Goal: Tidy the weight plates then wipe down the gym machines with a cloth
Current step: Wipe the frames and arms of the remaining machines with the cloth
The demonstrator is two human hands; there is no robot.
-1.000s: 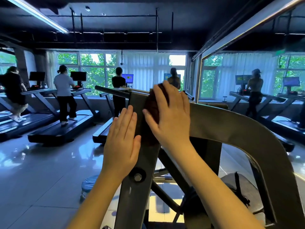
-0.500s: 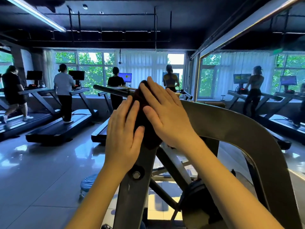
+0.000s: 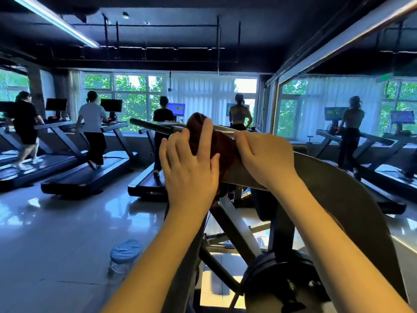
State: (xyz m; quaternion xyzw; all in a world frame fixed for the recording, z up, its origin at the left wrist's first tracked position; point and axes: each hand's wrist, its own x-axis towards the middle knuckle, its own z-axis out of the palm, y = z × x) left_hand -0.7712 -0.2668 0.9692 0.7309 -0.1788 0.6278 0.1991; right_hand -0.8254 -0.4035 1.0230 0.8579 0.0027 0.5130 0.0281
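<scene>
- Head view, the hands: the left hand [image 3: 191,170] lies on the brown cloth [image 3: 216,143] with its fingers nearly straight. The forefinger reaches up over the bunched top of the cloth, so the hand presses rather than clasps.
- The right hand [image 3: 266,159] sits just beside it, knuckles up, its fingers bent over the top edge of the grey machine arm [image 3: 334,186] and hooked round it. The fingertips are hidden behind the arm, so I cannot tell whether they catch the cloth too.
- The cloth is draped over the upper end of the machine arm, between the two hands. It sits where a dark bar [image 3: 153,126] juts out to the left.
- Lower down, between the forearms, the machine's slanting struts show. A dark weight plate [image 3: 277,281] sits on the frame under the right forearm.
- On the glossy floor [image 3: 56,233] to the left stands a small round thing with a blue cover [image 3: 126,251] — what it is I cannot tell.
- Farther back a row of treadmills [image 3: 85,177] faces the windows [image 3: 135,86], each with a person on it.
- A wall mirror [image 3: 316,114] on the right repeats them.
</scene>
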